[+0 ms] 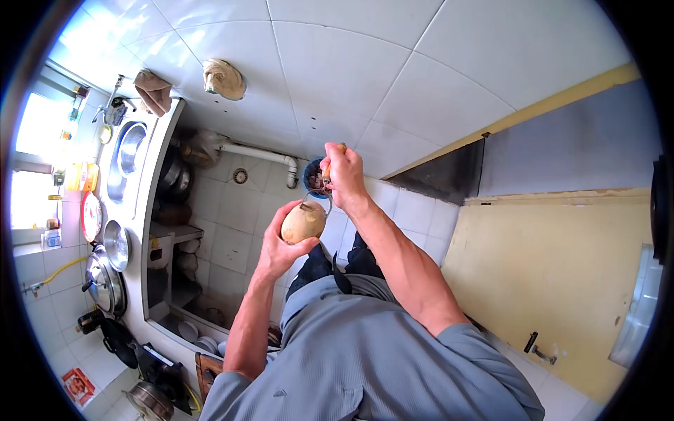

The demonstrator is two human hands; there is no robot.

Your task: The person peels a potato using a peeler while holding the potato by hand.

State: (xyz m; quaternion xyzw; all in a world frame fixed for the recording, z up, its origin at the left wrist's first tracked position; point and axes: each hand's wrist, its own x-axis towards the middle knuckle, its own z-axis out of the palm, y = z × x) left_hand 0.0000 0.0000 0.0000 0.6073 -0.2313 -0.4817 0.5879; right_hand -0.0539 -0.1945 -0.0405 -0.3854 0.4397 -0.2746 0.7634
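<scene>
My left hand (pixel 279 242) is wrapped round a large, round, pale tan root vegetable (pixel 304 224) with a dark stem end, its exact kind unclear. Closed on the orange handle of a peeler (pixel 326 175) is my right hand (pixel 343 175). The peeler's curved metal frame meets the upper right side of the vegetable. Whether its blade touches the skin I cannot tell. Beyond both hands, low on the floor by the wall, stands a blue bin (pixel 307 172) with scraps inside, partly hidden by my right hand.
On the left runs a counter with a sink (pixel 132 149), a metal bowl (pixel 116 245) and a lidded pot (pixel 105 281). A white drain pipe (pixel 260 152) crosses low along the wall. At the right is a yellowish door (pixel 547 274). Cloths (pixel 224 78) hang on the tiled wall.
</scene>
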